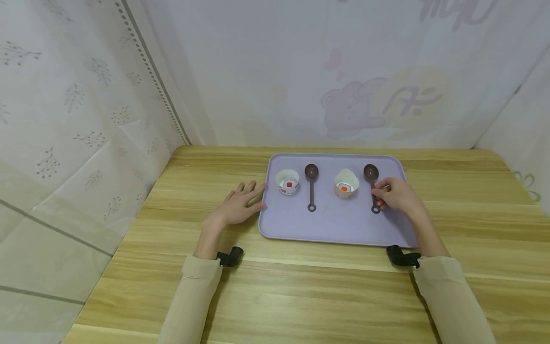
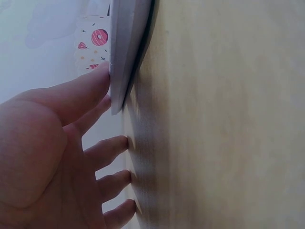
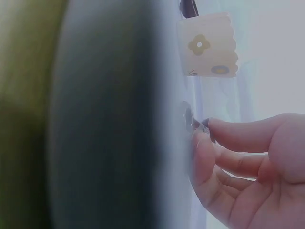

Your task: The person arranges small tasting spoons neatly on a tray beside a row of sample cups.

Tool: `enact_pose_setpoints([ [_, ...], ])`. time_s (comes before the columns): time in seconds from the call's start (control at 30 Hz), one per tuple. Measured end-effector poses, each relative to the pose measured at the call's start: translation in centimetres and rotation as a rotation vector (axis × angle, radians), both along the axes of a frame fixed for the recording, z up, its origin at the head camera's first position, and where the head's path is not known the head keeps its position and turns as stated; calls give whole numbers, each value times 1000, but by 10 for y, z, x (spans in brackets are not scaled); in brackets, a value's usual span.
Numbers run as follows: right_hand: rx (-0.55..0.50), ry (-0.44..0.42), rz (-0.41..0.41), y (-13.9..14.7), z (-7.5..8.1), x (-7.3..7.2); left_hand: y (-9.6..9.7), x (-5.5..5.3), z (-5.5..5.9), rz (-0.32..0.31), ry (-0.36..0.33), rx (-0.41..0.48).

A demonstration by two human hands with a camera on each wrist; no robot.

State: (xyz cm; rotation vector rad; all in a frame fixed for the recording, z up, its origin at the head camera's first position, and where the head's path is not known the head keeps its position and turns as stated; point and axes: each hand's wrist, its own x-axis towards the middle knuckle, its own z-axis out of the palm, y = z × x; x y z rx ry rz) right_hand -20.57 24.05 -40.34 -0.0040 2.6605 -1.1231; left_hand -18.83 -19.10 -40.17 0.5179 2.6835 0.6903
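Note:
On a lavender tray [image 1: 326, 224] lie two brown measuring spoons, with a paper cup to the left of each. My right hand [image 1: 395, 195] pinches the handle of the right spoon [image 1: 371, 172] between thumb and fingers; in the right wrist view the fingertips close on the handle [image 3: 206, 125]. My left hand [image 1: 236, 205] has its fingers spread, the thumb and forefinger touching the tray's left rim, the other fingertips on the table. The left cup [image 1: 287, 182] has a donut print and a red-marked piece inside. The right cup [image 1: 345, 184] holds an orange-marked piece. The left spoon [image 1: 311, 186] lies between the cups.
The tray rests on a wood-grain table [image 1: 275, 296] near its back edge. Printed curtains [image 1: 279, 71] hang behind and at the sides. A black wrist mount [image 1: 230, 257] sits at the left cuff, and another mount [image 1: 403, 257] at the right cuff.

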Motion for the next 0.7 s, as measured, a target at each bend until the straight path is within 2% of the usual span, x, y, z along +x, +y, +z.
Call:
enact_pose_setpoints([
  [0.4,39,33,36,6,4,2,0,-1,1,10,33,10],
  [0.7,72,52,45,8,4,6,-2,-1,2,26,70,58],
])
